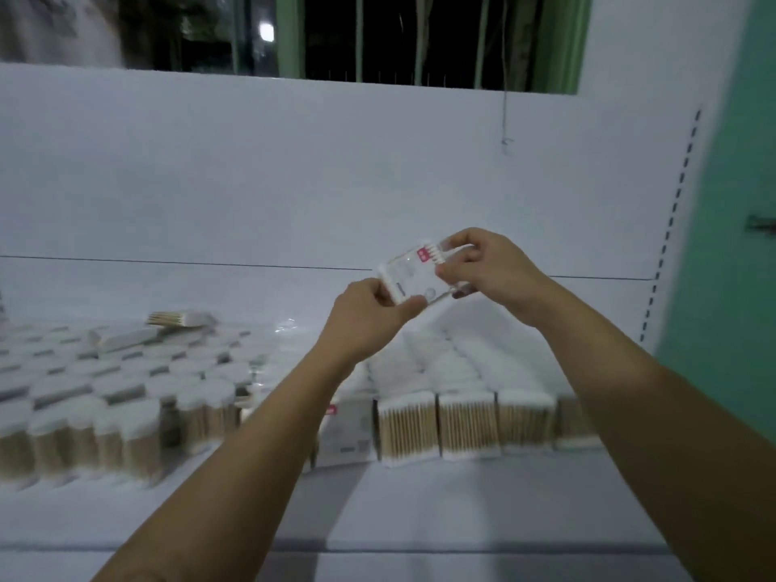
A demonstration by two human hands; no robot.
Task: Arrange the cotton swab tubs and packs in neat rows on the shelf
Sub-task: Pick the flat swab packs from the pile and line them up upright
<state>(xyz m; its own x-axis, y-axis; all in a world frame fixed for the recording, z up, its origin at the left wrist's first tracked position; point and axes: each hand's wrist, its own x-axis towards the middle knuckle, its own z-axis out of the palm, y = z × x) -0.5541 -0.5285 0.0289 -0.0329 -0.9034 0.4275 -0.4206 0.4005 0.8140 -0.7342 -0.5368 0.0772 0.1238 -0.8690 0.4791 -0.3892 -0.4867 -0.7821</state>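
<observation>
My left hand [369, 312] pinches the lower corner of a small clear swab pack [413, 273], thumb and fingers closed on its edge, while my right hand [483, 273] grips the upper end of the same pack, fingers curled over it. I hold the pack tilted in the air, above the shelf [420, 501] and in front of the white back panel [294, 174]; a red label shows near its top. Below my hands, on the right part of the shelf, rectangular packs [466, 424] of wooden-stemmed swabs stand side by side in a row, with more rows behind. On the left, round tubs [126, 388] stand packed close together, and two packs [168, 325] lie flat on top of them near the back. The picture is blurred, so I cannot read the print.
</observation>
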